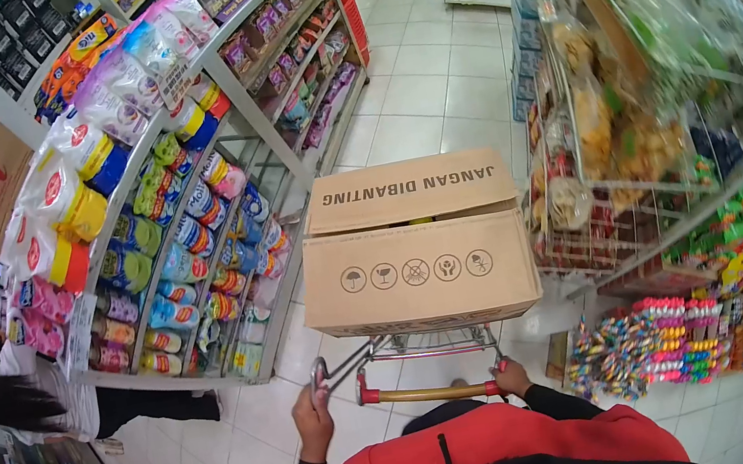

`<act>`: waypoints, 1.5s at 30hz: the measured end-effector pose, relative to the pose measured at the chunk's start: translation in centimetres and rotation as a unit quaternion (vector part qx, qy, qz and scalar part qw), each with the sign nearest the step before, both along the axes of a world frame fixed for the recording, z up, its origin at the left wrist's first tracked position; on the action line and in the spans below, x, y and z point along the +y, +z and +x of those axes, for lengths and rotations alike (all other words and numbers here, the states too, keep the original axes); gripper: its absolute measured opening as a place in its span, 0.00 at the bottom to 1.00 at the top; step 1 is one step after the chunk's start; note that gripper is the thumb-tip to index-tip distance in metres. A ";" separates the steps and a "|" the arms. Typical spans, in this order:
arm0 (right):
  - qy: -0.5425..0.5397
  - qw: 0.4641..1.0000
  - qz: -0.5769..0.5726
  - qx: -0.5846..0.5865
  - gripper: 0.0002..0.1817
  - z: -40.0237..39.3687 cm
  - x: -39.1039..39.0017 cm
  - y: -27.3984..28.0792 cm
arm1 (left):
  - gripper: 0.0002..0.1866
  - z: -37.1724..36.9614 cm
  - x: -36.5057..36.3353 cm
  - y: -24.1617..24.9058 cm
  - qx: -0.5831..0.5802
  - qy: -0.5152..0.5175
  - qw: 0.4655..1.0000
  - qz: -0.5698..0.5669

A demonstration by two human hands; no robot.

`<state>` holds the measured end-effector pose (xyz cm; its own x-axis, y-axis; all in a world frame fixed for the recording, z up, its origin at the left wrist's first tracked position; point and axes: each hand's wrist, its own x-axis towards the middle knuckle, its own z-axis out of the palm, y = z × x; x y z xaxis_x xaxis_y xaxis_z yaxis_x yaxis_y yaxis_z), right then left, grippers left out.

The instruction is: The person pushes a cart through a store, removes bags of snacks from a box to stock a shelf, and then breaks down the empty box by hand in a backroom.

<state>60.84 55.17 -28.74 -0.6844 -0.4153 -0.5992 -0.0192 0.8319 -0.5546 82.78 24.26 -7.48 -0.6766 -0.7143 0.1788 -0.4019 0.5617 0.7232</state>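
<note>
A large brown cardboard box printed "JANGAN DIBANTING" rests on a shopping cart in front of me. Its top flaps are folded over, with a narrow gap where a bit of yellow shows. My right hand is closed around the right end of the cart handle, which has a tan grip and red ends. Left of that handle, my left hand is closed on a grey metal bar angling toward the cart's side. How the bar joins the cart is hidden.
A slanted shelf of bottles and pouches stands close on the left. To the right, a wire rack holds bagged snacks, with colourful hanging packets below. A tiled aisle runs ahead. Someone in dark trousers is at left.
</note>
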 end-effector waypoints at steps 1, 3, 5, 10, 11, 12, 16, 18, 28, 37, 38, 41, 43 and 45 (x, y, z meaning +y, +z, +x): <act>0.006 1.000 0.007 0.003 0.22 -1.7 -2.1 0.6 | 0.15 -2.3 -2.1 0.5 -0.010 0.024 1.000 0.015; 0.005 1.000 0.004 -0.021 0.24 -4.9 -6.8 1.3 | 0.15 -6.3 -7.0 0.3 -0.005 0.017 1.000 0.008; -0.001 1.000 -0.004 -0.023 0.24 -8.1 -10.9 1.0 | 0.15 -10.1 -11.9 -0.3 -0.007 0.010 1.000 0.003; -0.018 0.999 0.007 -0.049 0.25 -18.2 -21.4 -0.5 | 0.16 -21.8 -24.4 -1.5 -0.010 -0.055 0.998 -0.011; -0.023 0.999 0.003 -0.047 0.25 -21.0 -24.1 -0.9 | 0.15 -24.8 -26.4 -1.7 0.011 -0.066 0.998 -0.006; -0.026 0.999 0.007 -0.029 0.25 -23.5 -25.8 -1.2 | 0.15 -27.8 -28.4 -1.7 0.007 -0.066 0.998 -0.004; -0.016 0.998 0.053 -0.014 0.25 -34.6 -32.5 -2.7 | 0.15 -40.5 -35.9 -1.4 -0.022 -0.104 0.994 -0.020; -0.041 0.998 0.056 0.009 0.24 -40.6 -36.1 -2.1 | 0.15 -47.3 -39.7 -1.5 -0.014 -0.122 0.992 0.011; -0.084 0.993 0.073 0.037 0.20 -72.7 -50.8 -3.2 | 0.15 -80.7 -55.9 -5.5 -0.017 -0.153 0.986 0.071; -0.092 0.977 0.169 0.091 0.19 -100.4 -63.2 -2.5 | 0.16 -110.4 -65.7 -5.8 0.003 -0.180 0.964 0.197; -0.097 0.974 0.172 0.107 0.19 -103.4 -64.6 -2.8 | 0.16 -113.5 -66.8 -6.0 0.005 -0.175 0.964 0.199; -0.101 0.971 0.174 0.132 0.19 -112.3 -68.3 -4.2 | 0.15 -122.9 -71.0 -6.7 0.010 -0.181 0.963 0.197; -0.100 0.969 0.176 0.142 0.18 -118.5 -71.1 -4.2 | 0.14 -129.1 -74.1 -8.0 0.018 -0.190 0.964 0.184; -0.102 0.967 0.176 0.155 0.18 -125.3 -74.1 -4.1 | 0.13 -135.7 -76.7 -7.4 0.010 -0.189 0.965 0.180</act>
<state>-64.45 -18.89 -32.88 -0.8996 -0.0610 -0.4325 0.0449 0.9720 -0.2305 -52.93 -52.48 -14.88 -0.8999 -0.4357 -0.0205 -0.2026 0.3758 0.9043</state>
